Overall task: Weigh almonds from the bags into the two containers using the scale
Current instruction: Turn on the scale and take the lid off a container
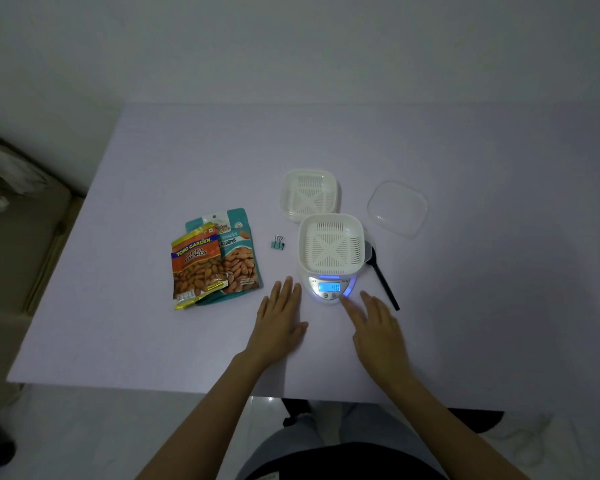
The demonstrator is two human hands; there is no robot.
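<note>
Scale reads non-zero under the empty container, so if the straight-fingered right hand misses tare, readings probably come out heavy; left hand lies flat, fingers straight.

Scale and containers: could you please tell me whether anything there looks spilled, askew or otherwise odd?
Nothing is spilled or damaged. One thing stands out: the scale shows a non-zero reading though the container on it is empty, so it seems not yet zeroed.
</note>
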